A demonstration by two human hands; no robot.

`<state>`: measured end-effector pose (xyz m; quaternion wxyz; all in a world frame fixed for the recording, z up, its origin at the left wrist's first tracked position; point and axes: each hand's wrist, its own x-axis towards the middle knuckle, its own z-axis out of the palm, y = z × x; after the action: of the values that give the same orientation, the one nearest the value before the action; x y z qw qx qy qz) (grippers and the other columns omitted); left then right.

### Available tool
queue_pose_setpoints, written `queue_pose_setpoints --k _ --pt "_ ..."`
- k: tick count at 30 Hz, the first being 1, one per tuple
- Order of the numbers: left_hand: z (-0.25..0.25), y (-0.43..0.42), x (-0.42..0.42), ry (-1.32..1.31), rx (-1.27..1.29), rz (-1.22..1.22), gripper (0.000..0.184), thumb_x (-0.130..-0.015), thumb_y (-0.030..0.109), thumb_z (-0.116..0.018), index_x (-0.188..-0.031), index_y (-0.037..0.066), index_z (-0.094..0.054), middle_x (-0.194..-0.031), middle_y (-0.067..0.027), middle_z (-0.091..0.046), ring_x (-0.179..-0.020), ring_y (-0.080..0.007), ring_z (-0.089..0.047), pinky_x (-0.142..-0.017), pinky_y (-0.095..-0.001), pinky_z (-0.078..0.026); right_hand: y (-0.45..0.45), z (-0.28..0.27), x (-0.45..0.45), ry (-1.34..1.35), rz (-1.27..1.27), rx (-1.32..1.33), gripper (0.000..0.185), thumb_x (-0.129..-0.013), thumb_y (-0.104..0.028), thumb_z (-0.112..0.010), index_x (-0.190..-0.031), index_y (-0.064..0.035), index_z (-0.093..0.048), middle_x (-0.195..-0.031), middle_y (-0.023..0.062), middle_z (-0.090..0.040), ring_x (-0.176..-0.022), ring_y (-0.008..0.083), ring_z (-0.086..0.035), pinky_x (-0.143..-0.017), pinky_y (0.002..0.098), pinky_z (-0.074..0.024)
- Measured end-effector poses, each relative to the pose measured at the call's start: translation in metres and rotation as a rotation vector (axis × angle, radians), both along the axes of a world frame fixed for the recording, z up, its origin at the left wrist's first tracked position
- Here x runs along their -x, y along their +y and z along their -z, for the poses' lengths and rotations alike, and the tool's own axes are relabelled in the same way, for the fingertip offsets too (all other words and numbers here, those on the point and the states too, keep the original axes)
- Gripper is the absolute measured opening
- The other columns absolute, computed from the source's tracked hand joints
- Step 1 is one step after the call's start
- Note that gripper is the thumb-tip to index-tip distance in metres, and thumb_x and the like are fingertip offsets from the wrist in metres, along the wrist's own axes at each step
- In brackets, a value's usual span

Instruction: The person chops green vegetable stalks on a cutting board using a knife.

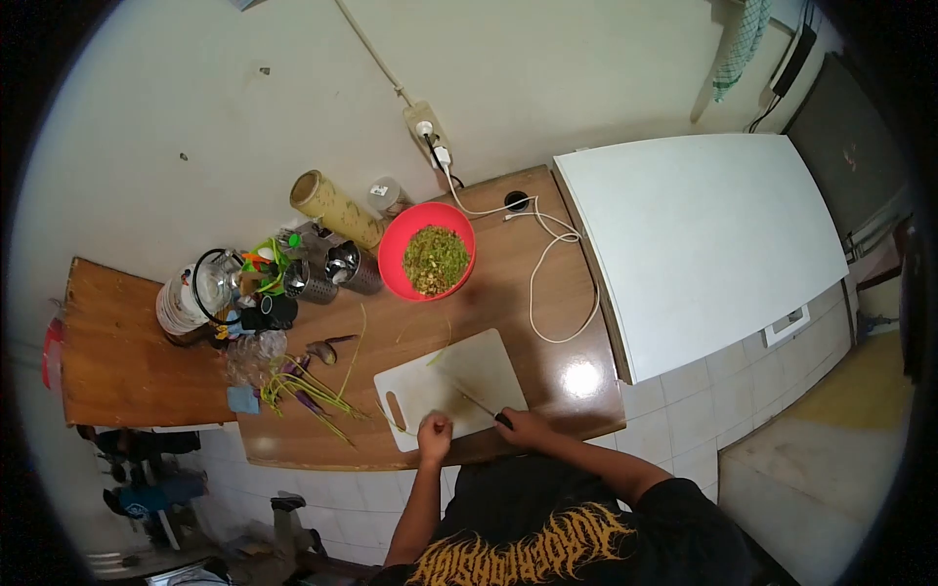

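Note:
A white cutting board (451, 378) lies at the table's front edge. My right hand (526, 429) is wrapped round the black handle of a knife (476, 398), whose blade points up and left over the board. Over the board's lower left part is my left hand (435, 431), its fingers curled together; what they hold, if anything, is too small to make out. A thin green stalk (440, 354) lies near the board's top edge. Left of the board are long green stalks (315, 387) with purple parts. A red bowl (388, 256) holds chopped green pieces.
Metal utensil holders (363, 273), a yellow roll (337, 208) and a clear jar (388, 195) stand behind. A white cable (533, 293) loops over the table at right, beside a white-topped appliance (703, 244). A plastic bag (256, 356) lies left.

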<state>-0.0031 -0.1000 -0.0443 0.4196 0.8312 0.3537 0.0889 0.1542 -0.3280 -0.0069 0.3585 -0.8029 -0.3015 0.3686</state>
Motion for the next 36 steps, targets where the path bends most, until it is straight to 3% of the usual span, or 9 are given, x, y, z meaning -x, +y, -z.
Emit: queue_pose_setpoints --k 1,3,5,12,17,19,26,31,36 --pt "0.0 0.0 0.003 -0.002 0.006 -0.005 0.013 -0.082 0.008 -0.072 -0.093 0.004 -0.067 -0.086 -0.0089 -0.064 -0.076 -0.0228 -0.064 -0.074 -0.0341 -0.053 0.003 -0.006 0.002 -0.015 -0.093 0.02 0.042 -0.096 -0.046 -0.056 -0.107 -0.0068 -0.063 -0.09 0.0229 -0.07 -0.085 0.0432 -0.068 -0.078 0.0519 -0.0541" --pt "-0.012 0.002 0.006 0.081 -0.225 0.054 0.019 -0.077 0.013 -0.073 -0.094 0.006 -0.068 -0.091 -0.0124 -0.064 -0.081 -0.03 -0.065 -0.076 -0.04 -0.054 0.01 -0.003 0.011 -0.033 -0.124 0.028 0.041 -0.095 -0.046 -0.057 -0.106 -0.007 -0.063 -0.089 0.0229 -0.07 -0.086 0.0429 -0.068 -0.078 0.0516 -0.0541" --pt "-0.021 0.005 0.007 0.116 -0.217 0.062 0.019 -0.077 0.015 -0.072 -0.094 0.007 -0.068 -0.091 -0.0127 -0.064 -0.084 -0.0312 -0.065 -0.077 -0.0421 -0.053 0.016 0.004 0.02 -0.053 -0.152 0.036 0.041 -0.095 -0.047 -0.058 -0.106 -0.0072 -0.063 -0.089 0.0229 -0.07 -0.086 0.0426 -0.068 -0.079 0.0513 -0.0541" --pt "-0.025 0.036 0.005 0.163 -0.201 0.251 0.018 -0.08 0.018 -0.069 -0.096 0.009 -0.068 -0.094 -0.0134 -0.064 -0.095 -0.0353 -0.063 -0.085 -0.0482 -0.049 0.022 0.001 0.03 -0.096 0.086 0.021 0.038 -0.096 -0.041 -0.059 -0.103 -0.0041 -0.061 -0.087 0.0238 -0.069 -0.083 0.0441 -0.067 -0.075 0.0516 -0.0529" --pt "-0.029 0.055 -0.023 0.058 -0.225 0.428 0.017 -0.081 0.018 -0.069 -0.095 0.01 -0.067 -0.096 -0.0118 -0.064 -0.097 -0.0341 -0.062 -0.085 -0.0495 -0.047 0.033 -0.028 0.044 -0.133 0.36 0.027 0.037 -0.098 -0.036 -0.057 -0.097 0.0011 -0.06 -0.08 0.0288 -0.065 -0.08 0.0479 -0.065 -0.073 0.0538 -0.0512" --pt "-0.028 0.063 -0.039 -0.127 -0.256 0.51 0.017 -0.081 0.019 -0.069 -0.096 0.011 -0.067 -0.099 -0.0094 -0.064 -0.101 -0.0323 -0.06 -0.086 -0.0484 -0.046 0.043 -0.033 0.052 -0.147 0.386 0.103 0.037 -0.098 -0.036 -0.056 -0.1 0.0005 -0.059 -0.083 0.0291 -0.066 -0.082 0.049 -0.065 -0.074 0.0552 -0.0511" --pt "-0.026 0.066 -0.076 -0.15 -0.297 0.786 0.016 -0.082 0.021 -0.069 -0.096 0.014 -0.069 -0.101 -0.0081 -0.065 -0.103 -0.0295 -0.061 -0.087 -0.0463 -0.046 0.073 -0.037 0.079 -0.235 0.42 0.414 0.04 -0.1 -0.039 -0.05 -0.102 0.0008 -0.055 -0.08 0.0295 -0.067 -0.078 0.0501 -0.065 -0.071 0.0594 -0.0513" --pt "-0.019 0.071 -0.08 -0.153 -0.147 0.752 0.009 -0.079 0.019 -0.07 -0.088 0.015 -0.069 -0.094 -0.0068 -0.065 -0.101 -0.0283 -0.062 -0.088 -0.0464 -0.044 0.095 0.003 0.092 -0.302 0.428 0.438 0.039 -0.101 -0.035 -0.049 -0.102 0.0035 -0.048 -0.076 0.0301 -0.066 -0.074 0.0503 -0.065 -0.067 0.0593 -0.0513" --pt "-0.015 0.069 -0.079 -0.141 -0.139 0.707 0.005 -0.08 0.018 -0.07 -0.084 0.015 -0.07 -0.091 -0.0067 -0.066 -0.098 -0.0273 -0.063 -0.087 -0.0461 -0.044 0.115 -0.002 0.089 -0.321 0.47 0.443 0.037 -0.102 -0.033 -0.048 -0.102 0.0043 -0.048 -0.076 0.0309 -0.066 -0.073 0.0507 -0.065 -0.066 0.0592 -0.0511"
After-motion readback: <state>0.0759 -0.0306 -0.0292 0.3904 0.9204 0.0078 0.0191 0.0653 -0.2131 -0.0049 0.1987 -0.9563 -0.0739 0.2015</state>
